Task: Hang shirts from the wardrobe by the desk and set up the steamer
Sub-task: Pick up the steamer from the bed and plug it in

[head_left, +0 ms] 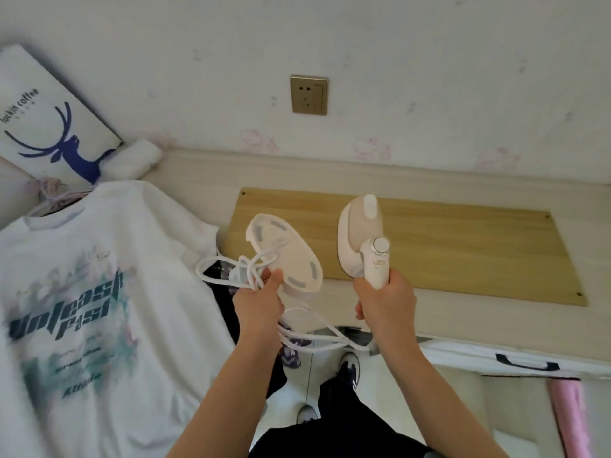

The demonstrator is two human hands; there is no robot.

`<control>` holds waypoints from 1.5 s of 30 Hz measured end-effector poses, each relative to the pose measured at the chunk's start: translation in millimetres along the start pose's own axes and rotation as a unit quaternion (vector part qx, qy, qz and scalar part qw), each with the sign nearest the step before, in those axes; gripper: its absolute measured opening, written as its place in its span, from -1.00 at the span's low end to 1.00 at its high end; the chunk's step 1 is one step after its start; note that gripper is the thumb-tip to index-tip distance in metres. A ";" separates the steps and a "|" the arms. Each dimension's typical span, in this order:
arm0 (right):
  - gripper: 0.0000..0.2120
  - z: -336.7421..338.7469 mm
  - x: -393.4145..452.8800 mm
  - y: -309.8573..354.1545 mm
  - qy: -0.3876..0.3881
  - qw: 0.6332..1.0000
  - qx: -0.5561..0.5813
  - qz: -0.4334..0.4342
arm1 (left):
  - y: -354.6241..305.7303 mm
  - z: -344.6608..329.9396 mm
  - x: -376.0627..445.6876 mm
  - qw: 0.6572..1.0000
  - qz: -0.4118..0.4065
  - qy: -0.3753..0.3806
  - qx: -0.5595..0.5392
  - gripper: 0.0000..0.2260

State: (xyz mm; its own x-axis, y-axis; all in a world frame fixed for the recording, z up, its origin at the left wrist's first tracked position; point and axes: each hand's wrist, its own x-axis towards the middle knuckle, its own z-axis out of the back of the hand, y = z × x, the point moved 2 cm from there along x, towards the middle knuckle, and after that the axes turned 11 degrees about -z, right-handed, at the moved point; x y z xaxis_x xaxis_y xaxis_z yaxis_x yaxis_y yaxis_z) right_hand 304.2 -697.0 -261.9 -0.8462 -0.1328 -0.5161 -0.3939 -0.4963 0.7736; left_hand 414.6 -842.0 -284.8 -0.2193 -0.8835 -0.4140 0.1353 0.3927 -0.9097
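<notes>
Fingers of my right hand (pixel 385 300) are wrapped round the handle of the white steamer (pixel 362 242), so that grip is closed on it, holding the steamer upright above the near edge of the counter (pixel 463 328), over the wooden board (pixel 446 246) that lies flat on it. My left hand (pixel 259 300) is closed too, thumb up, pinching the white base plate (pixel 286 252) together with a loose bundle of the white cord (pixel 231 269); the plate tilts toward me, its underside with grey pads showing. More cord trails below both hands, across the gap between them. Left of the left hand, a white printed shirt (pixel 89 309) hangs on a hanger (pixel 54 196) at the counter's left end, with dark fabric just behind its right edge. Beyond the board, on the wall at the counter's far edge, sits a brass-coloured socket (pixel 309 94). A white paper bag with a blue deer (pixel 56 117) leans at the far left corner
</notes>
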 end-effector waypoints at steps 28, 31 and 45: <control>-0.90 29.5 126.7 16.5 -0.047 0.996 -0.012 -0.074 | 34.7 -187.7 84.5 0.959 0.097 0.142 0.225 -0.91; -0.91 32.4 129.9 16.7 -0.054 0.995 -0.017 -0.079 | 38.1 -193.4 84.7 0.953 0.100 0.160 0.239 -0.93; -0.89 20.8 126.5 12.5 -0.049 0.995 -0.032 -0.075 | 47.3 -197.8 90.0 0.936 0.068 0.241 0.249 -0.93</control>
State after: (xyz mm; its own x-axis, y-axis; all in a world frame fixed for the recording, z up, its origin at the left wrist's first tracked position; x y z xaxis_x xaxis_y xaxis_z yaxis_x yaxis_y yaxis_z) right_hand 184.8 -702.2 -309.8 -0.8113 0.0291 -0.5840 -0.4980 -0.5577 0.6641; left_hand 210.1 -852.4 -371.6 -0.5616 -0.5694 -0.6003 0.5998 0.2196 -0.7694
